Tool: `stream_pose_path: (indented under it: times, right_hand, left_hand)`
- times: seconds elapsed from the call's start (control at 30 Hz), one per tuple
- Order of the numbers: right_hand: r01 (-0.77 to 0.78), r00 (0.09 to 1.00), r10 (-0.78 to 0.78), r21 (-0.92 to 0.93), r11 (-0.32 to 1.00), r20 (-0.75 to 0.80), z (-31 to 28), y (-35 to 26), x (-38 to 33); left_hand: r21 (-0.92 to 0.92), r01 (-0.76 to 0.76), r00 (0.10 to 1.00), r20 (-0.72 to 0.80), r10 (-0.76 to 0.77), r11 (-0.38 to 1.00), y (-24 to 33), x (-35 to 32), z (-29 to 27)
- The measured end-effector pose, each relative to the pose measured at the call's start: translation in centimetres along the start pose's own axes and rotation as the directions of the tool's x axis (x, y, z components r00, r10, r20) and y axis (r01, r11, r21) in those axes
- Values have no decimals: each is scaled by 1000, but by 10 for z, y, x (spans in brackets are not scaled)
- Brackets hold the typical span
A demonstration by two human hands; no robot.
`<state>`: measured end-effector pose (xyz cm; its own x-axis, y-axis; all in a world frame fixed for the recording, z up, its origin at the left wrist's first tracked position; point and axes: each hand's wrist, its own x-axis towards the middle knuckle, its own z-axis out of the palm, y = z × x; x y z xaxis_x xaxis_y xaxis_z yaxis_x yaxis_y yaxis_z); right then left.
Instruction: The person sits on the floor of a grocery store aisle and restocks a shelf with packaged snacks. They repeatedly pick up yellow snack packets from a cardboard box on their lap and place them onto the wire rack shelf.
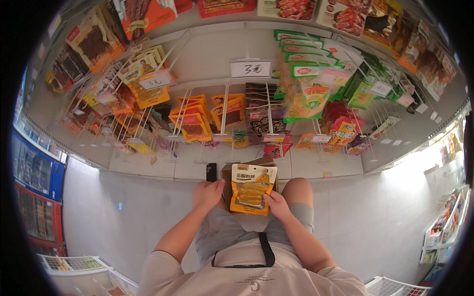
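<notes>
Head view is filled across its upper half by a pegboard wall (207, 54) hung with snack packets on wire hooks, orange ones at the middle, green ones to the right. Below that wall a pale tiled floor (123, 207) is seen, with open room left and right of the crouching person (the bent knees sit just under the lowest hooks). A red and blue cabinet (37, 197) stands far left of the wall, white wire baskets (74, 264) are set at the lower left and lower right, and a stocked shelf (444, 222) closes the right edge.

A brown cardboard box (227, 172) is rested on the lap, directly below the wall's centre. An orange snack pouch (253, 189) with a clear window is held upright in front of the box. It is pinched at its lower right corner by the right hand (277, 204), fingers curled around the edge. The left hand (207, 193) is placed at the left side of the box, fingers loosely bent; whether anything is gripped cannot be told. A small black object (211, 172) stands just above the left hand, against the base of the wall.
</notes>
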<state>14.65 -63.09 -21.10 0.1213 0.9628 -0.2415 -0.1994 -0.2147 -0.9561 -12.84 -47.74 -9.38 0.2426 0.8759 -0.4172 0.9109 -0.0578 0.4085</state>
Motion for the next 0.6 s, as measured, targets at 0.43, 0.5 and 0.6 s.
stream_pose_path:
  times: [0.43,0.5,0.6]
  right_hand:
    - [5,1000,-6,-153,988,-5,-11,-39,-15]
    - [-22,984,-58,-442,897,-167,-17,-74,-21]
    - [157,920,-347,-642,751,-181,-58,-33,-11]
  left_hand:
    - [-883,-90,991,-35,127,461,37,-56,14]
    - [-890,-135,990,-104,94,435,7,-54,7]
    - [-928,-232,970,-244,-5,291,-2,-61,-45]
